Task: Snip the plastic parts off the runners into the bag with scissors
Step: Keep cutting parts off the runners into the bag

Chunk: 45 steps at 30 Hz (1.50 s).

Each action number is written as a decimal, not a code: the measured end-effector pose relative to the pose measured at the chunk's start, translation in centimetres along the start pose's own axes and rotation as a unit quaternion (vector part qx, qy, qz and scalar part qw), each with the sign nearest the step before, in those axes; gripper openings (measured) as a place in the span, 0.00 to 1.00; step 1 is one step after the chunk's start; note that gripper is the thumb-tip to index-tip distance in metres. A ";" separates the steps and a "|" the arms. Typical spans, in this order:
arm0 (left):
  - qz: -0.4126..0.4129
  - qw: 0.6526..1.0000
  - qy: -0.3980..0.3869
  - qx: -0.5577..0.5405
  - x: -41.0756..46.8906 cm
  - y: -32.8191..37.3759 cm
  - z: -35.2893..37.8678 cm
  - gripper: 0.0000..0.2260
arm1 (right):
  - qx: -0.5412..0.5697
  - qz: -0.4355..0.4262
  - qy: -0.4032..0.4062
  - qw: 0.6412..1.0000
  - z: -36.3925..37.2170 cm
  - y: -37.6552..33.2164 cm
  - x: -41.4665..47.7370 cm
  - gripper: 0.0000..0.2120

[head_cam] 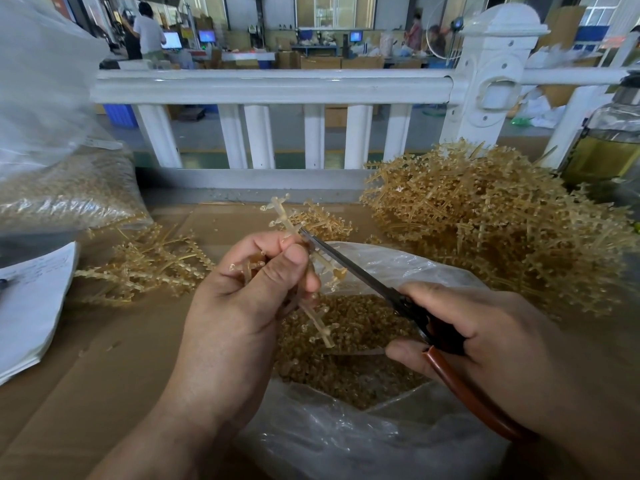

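Note:
My left hand [249, 292] grips a pale amber plastic runner [287, 220] upright over the open clear bag [346, 438]. Small parts still stick out along the runner's top and its lower end. My right hand [485, 341] holds brown-handled scissors [349, 268]. Their blades point up and left, and the tips touch the runner just beside my left thumb. The bag holds a heap of cut amber parts [346, 368].
A big pile of uncut runners [485, 230] lies at the right, a smaller pile [149, 268] at the left. A filled bag [65, 192] and papers [31, 299] sit far left. A white railing [270, 88] bounds the cardboard-covered table. A glass jar [602, 143] stands far right.

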<state>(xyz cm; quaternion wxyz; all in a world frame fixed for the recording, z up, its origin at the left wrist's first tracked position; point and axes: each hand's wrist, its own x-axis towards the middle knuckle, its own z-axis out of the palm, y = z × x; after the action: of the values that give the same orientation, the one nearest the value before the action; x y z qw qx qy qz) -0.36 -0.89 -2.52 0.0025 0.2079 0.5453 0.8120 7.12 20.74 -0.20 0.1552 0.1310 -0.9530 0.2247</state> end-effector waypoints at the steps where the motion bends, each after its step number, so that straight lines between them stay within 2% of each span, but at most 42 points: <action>1: 0.000 1.000 0.001 0.000 0.0 0.0 0.0 0.04 | -0.002 0.001 0.000 1.000 0.0 0.0 0.0 0.25; 13: -0.010 1.000 -0.001 -0.024 -0.1 -0.1 0.0 0.03 | 0.018 -0.010 0.004 1.000 0.2 -0.2 0.1 0.22; 18: -0.017 0.999 -0.003 -0.028 -0.1 0.0 0.1 0.04 | 0.000 -0.013 0.020 1.000 0.8 0.3 0.1 0.25; 22: -0.024 0.999 -0.010 -0.039 0.0 0.4 0.2 0.02 | 0.102 0.044 0.048 0.993 0.9 0.6 0.1 0.24; 24: -0.041 0.998 -0.039 -0.038 -0.1 0.7 0.6 0.03 | 0.244 0.089 0.093 0.961 1.0 0.3 0.0 0.27; 27: -0.065 0.995 -0.066 -0.031 -0.7 0.4 1.4 0.14 | 0.485 0.115 0.120 0.858 1.7 -0.7 0.3 0.28; 29: -0.059 0.995 -0.082 -0.016 -1.0 0.1 1.7 0.14 | 0.560 0.117 0.108 0.813 2.1 -1.5 0.5 0.26; 36: -0.042 0.992 -0.104 0.059 -1.3 0.5 2.0 0.11 | 0.578 0.149 0.100 0.796 2.8 -1.1 0.4 0.24; 38: -0.049 0.994 -0.081 0.058 -1.1 0.6 1.8 0.15 | 0.583 0.153 0.107 0.790 3.2 -0.4 0.6 0.24; 40: -0.040 0.996 -0.026 0.070 -0.7 0.7 1.1 0.16 | 0.598 0.154 0.115 0.778 3.1 -0.4 0.6 0.23; 42: -0.018 0.996 0.004 0.086 -0.4 1.0 0.9 0.12 | 0.614 0.157 0.124 0.763 3.3 -0.4 0.5 0.25; 45: -0.008 0.985 -0.003 0.170 -0.5 1.3 1.3 0.10 | 0.619 0.157 0.142 0.756 3.3 -0.9 0.5 0.31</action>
<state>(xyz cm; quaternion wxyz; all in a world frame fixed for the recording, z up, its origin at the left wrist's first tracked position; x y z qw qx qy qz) 0.85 -0.41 -1.13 -0.0242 0.2033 0.6769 0.7070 6.23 18.30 -2.47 0.1359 0.0135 -0.5799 0.8032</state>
